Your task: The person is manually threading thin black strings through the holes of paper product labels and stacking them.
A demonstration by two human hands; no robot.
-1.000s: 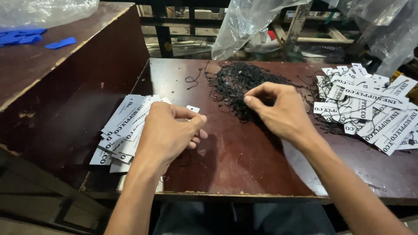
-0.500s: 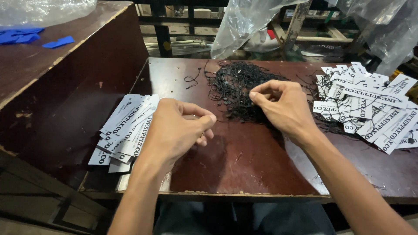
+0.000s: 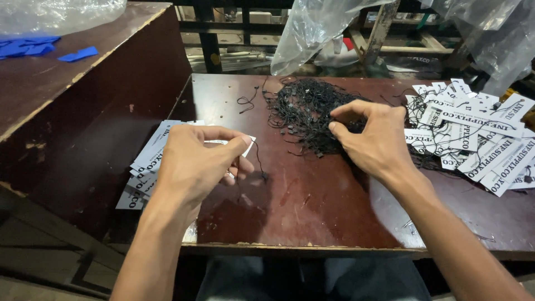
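Left hand (image 3: pixel 195 161) pinches a white paper tag (image 3: pixel 245 146) with a black string (image 3: pixel 258 161) dangling off it, just left of the black string pile (image 3: pixel 304 111) on the brown bench (image 3: pixel 312 217). Right hand (image 3: pixel 376 142) has its grip closed, fingertips pinching strings at the pile's right edge. Stacked tags (image 3: pixel 146 167) lie left of pile, loose tags (image 3: pixel 479 134) right.

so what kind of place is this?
Likely a small garment-tagging workshop: loose white paper tags heaped on a worn wooden table, a tangle of black strings, and clear plastic bags behind.
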